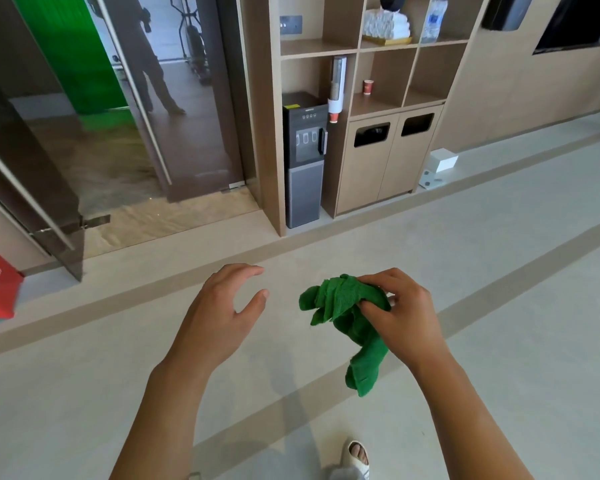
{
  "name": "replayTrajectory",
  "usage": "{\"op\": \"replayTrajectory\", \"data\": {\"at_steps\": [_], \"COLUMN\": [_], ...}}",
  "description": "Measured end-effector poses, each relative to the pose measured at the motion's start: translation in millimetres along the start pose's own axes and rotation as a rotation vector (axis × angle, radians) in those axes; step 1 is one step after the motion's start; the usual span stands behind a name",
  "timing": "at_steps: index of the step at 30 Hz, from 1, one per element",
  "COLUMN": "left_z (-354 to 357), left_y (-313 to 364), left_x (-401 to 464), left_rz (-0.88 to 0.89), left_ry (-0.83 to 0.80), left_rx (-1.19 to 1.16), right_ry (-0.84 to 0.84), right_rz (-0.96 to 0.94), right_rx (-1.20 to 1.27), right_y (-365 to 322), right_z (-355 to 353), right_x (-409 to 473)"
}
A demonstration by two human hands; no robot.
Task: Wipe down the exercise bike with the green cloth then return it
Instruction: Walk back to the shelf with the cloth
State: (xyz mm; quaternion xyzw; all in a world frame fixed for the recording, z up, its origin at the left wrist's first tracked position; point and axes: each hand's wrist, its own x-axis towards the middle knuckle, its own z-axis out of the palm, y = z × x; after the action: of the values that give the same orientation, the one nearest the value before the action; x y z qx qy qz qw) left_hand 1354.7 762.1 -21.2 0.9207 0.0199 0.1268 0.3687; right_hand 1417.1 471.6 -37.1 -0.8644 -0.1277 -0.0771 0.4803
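Green cloth bunched in the right hand, held out over the floor.

The right hand [400,308] pinches the crumpled green cloth [347,320], one end dangling; to its left, the left hand [222,310] hovers empty, fingers loosely spread.

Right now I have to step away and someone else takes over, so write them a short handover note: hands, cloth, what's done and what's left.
Right hand: pinches the bunched green cloth, which hangs in the air over the floor.
Left hand: open, fingers loosely spread, holds nothing, apart from the cloth.
Position: facing the wooden shelf unit and water dispenser.
Done: cannot tell; the exercise bike is not in view.
Left: confirm the bike was wiped, then return the cloth.
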Motion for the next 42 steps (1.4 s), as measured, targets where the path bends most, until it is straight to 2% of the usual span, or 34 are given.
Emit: {"op": "replayTrajectory", "data": {"at_steps": [6, 14, 22, 32, 42], "left_z": [42.7, 111.7, 138.9, 155.4, 127.8], "left_y": [36.4, 83.6, 86.1, 49.1, 3.8], "left_x": [78.2, 170.8, 232.7, 333.1, 492.4], "left_rz": [0.007, 0.016, 0.013, 0.059, 0.182], "left_ry": [0.016, -0.026, -0.056, -0.089, -0.142], "left_rx": [0.017, 0.088, 0.112, 0.056, 0.022], "right_ry": [-0.003, 0.020, 0.014, 0.013, -0.010], "right_rz": [-0.050, -0.009, 0.035, 0.061, -0.017], "right_rx": [0.009, 0.075, 0.110, 0.103, 0.040], "right_y": [32.1, 98.6, 138.7, 154.5, 118.6], "right_z": [-36.8, -84.6, -91.2, -55.4, 26.4], "right_x": [91.7, 164.9, 221.1, 321.4, 467.7]}}
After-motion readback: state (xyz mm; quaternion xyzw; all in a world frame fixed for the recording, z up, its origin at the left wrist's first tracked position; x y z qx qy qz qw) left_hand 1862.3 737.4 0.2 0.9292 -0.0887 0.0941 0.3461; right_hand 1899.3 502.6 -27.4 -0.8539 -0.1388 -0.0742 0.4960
